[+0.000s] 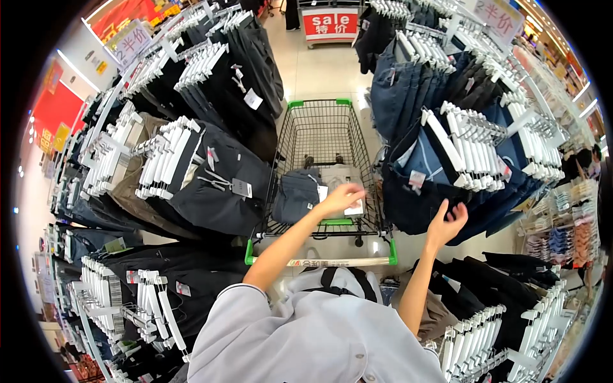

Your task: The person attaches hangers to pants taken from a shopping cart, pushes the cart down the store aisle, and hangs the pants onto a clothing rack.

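Note:
My left hand (343, 198) hovers above the near end of a wire shopping cart (319, 131), its fingers stretched out and nothing held. Below it, folded dark grey trousers (295, 199) with a white tag lie in the cart. Beside them is a folded light beige garment (338, 176), partly covered by my hand. To the right of the cart, my right hand (448, 225) is raised with fingers spread, holding nothing. Nearest to it hang dark blue jeans (418, 203) with a white and red tag; I cannot tell whether the hand touches them.
Racks of trousers on white hangers (167, 159) line the left side, and more hangers (472, 143) crowd the right. The cart's handle (319, 262) has green ends and sits close to my body. Farther along the aisle stands a red sale sign (330, 25).

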`<state>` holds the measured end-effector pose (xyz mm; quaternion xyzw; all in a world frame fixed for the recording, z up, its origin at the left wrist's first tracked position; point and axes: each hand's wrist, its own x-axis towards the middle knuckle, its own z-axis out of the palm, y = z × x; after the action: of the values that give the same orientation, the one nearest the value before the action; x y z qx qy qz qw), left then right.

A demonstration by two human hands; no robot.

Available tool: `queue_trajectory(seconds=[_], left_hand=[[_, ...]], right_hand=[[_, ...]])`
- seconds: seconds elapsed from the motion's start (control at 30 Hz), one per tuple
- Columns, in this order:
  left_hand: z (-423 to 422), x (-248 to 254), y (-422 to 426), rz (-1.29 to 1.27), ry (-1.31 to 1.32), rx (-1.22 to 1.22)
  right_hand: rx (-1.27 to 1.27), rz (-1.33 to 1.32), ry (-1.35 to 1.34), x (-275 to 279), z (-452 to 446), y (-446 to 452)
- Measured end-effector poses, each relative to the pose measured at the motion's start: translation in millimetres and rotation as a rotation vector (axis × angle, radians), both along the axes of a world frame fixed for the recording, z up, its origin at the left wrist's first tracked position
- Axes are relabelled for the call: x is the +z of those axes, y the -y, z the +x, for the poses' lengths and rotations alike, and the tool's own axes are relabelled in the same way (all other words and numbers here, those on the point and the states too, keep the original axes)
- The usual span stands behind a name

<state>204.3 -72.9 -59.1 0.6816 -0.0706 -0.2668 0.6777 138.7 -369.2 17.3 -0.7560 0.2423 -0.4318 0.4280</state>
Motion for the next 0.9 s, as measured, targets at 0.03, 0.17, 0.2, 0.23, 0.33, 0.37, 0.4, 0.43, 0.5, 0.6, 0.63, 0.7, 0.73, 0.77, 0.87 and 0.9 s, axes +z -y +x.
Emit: queue_trajectory(seconds=[0.03,0.17,0.2,0.23,0.33,0.37,0.4,0.43,0.5,0.6,0.63,0.7,0.73,0.77,0.87,0.9], left_hand=[[-22.2,-12.3,-36.4,0.061,0.129,-0.002],[-110.4,-13.9,-159.0,0.307,0.061,0.283],[-128.7,-4.9,-179.7,0.369,0.073,0.332],[-144.7,4.1,-196.4,0.484,0.079,0.365],[-184.9,16.0,-217.6,0.506,-0.029,0.436],[-196.1,9.7,-214.7,0.486,-0.054,0.475],[-203.0,21.6,-210.5,0.557,-0.027,0.406],[-209.4,9.2,-213.7,0.662,0.002,0.256],[-222.3,-13.9,-202.2,0.800,0.180,0.235],[-228.1,-33.2,-188.0,0.949,0.409,0.347],[-224.7,-27.0,-186.6,0.953,0.398,0.359],[-219.3,-15.2,-185.9,1.033,0.136,0.190],[-216.0,-15.3,-190.0,1.028,0.129,0.204],[-213.7,-16.1,-193.0,1.042,0.050,0.084],[-221.8,-32.4,-195.0,1.035,0.059,0.028],[-227.1,-38.0,-195.2,1.033,0.159,0.070]], right_hand=[[0.031,0.043,-0.043,-8.2,-17.6,-9.5],[0.367,-0.008,-0.189,-53.4,-83.0,-56.1],[0.474,-0.065,-0.245,-50.3,-94.5,-71.5],[0.582,-0.077,-0.306,-50.0,-103.2,-85.0],[0.837,-0.141,-0.488,-62.2,-113.0,-109.7],[0.857,-0.162,-0.608,-68.8,-113.4,-114.7],[0.871,-0.187,-0.727,-76.1,-112.5,-116.9],[0.914,-0.305,-0.676,-84.7,-111.3,-117.8],[0.895,-0.498,-0.719,-99.0,-113.7,-117.7],[0.862,-0.622,-0.814,-109.0,-112.4,-116.3],[0.874,-0.619,-0.859,-110.5,-110.2,-116.5],[0.893,-0.626,-0.909,-111.7,-109.8,-116.5],[0.895,-0.625,-0.960,-111.6,-107.3,-117.0],[0.897,-0.626,-1.011,-111.5,-105.0,-116.8],[0.863,-0.659,-1.124,-113.6,-101.8,-118.3],[0.861,-0.637,-1.212,-108.7,-98.0,-121.3]])
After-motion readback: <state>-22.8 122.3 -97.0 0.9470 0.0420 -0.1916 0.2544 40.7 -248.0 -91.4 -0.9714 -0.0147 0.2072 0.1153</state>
